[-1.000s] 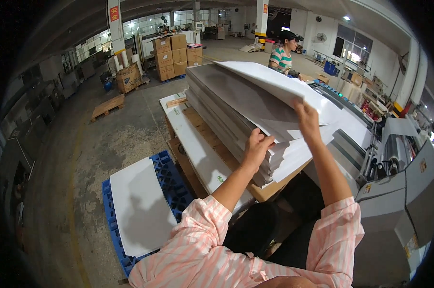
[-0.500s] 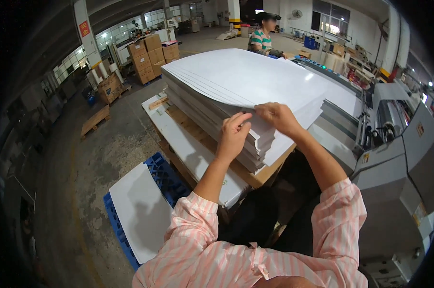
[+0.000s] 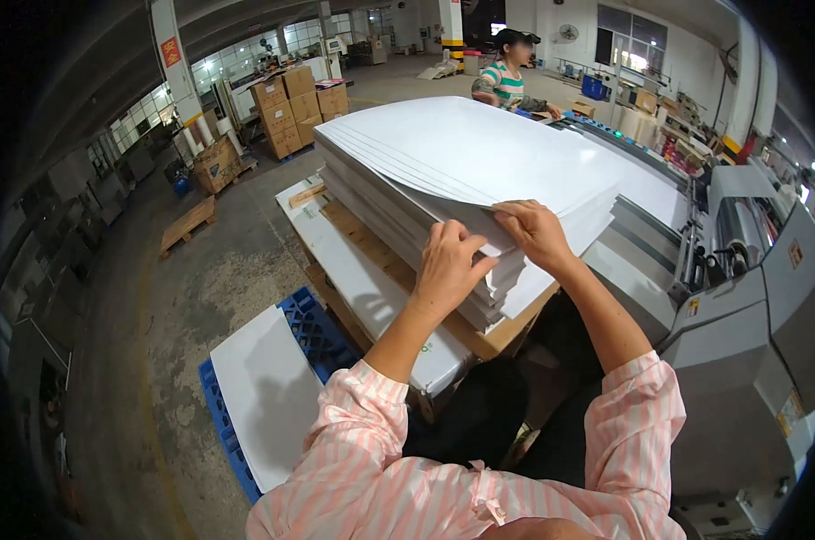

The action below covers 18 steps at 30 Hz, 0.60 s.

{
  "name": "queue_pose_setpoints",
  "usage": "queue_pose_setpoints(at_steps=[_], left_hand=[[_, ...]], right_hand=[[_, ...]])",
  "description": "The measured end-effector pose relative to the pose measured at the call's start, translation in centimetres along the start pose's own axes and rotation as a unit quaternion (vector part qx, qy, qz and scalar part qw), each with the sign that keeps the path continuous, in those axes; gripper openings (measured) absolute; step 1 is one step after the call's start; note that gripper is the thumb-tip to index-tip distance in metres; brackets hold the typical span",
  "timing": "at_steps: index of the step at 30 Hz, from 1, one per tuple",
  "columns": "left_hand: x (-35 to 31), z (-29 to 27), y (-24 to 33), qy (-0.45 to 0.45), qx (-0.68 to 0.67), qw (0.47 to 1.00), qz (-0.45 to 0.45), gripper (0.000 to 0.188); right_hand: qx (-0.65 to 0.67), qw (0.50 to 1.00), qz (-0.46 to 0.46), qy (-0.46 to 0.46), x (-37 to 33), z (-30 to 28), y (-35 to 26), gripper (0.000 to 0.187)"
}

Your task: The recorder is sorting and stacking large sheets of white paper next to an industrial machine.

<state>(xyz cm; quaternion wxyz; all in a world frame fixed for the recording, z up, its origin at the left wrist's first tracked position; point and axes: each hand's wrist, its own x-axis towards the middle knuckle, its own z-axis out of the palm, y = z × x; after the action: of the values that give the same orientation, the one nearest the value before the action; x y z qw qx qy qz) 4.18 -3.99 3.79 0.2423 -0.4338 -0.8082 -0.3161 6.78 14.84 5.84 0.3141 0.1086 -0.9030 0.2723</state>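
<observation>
A tall stack of large white paper sheets [image 3: 489, 144] stands in front of me, its top sheets fanned in steps along the left edge. My right hand [image 3: 538, 236] pinches the lifted near corner of the upper sheets between thumb and fingers. Just left of it, my left hand [image 3: 448, 268] is at the side of the stack, fingers bent and thumb apart, with nothing visible held. Whether its fingertips touch the sheet edges is hard to tell. Below the raised corner, the lower sheets show uneven, wavy edges.
Under the stack lies a wooden board [image 3: 385, 249] on a white-wrapped pack [image 3: 362, 283]. At lower left, a blue plastic pallet [image 3: 313, 328] bears more white sheets [image 3: 263, 396]. A grey machine [image 3: 732, 315] stands at right. Beyond the stack is a co-worker [image 3: 507, 81]; cartons [image 3: 286, 108] stand far left.
My left hand has turned, its thumb now spread from the fingers. My right hand still pinches the lifted corner. The view has shifted slightly, and the co-worker's arm has moved.
</observation>
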Motion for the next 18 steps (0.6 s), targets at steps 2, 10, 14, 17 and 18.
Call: queue_pose_setpoints(at_steps=[2,10,14,17,18], left_hand=[[0.4,0.4,0.2,0.0,-0.03,0.998,-0.048,0.04],[2.1,4.3,-0.2,0.214,-0.725,0.581,-0.303,0.042],[2.2,4.1,-2.2,0.137,-0.741,0.602,-0.262,0.006],[1.9,4.7,-2.5,0.13,-0.729,0.612,-0.278,0.008],[1.9,4.7,-2.4,0.125,-0.718,0.621,-0.287,0.01]], right_hand=[[-0.021,0.998,-0.059,0.03,0.0,-0.3,-0.1,0.02],[-0.002,0.998,-0.039,0.045,0.3,-1.0,-1.5,0.022],[-0.022,0.999,-0.017,-0.033,0.3,-1.3,-1.3,0.022],[-0.07,0.997,0.013,-0.04,0.2,-1.4,-1.1,0.021],[-0.07,0.997,0.013,-0.039,0.2,-1.3,-0.6,0.021]])
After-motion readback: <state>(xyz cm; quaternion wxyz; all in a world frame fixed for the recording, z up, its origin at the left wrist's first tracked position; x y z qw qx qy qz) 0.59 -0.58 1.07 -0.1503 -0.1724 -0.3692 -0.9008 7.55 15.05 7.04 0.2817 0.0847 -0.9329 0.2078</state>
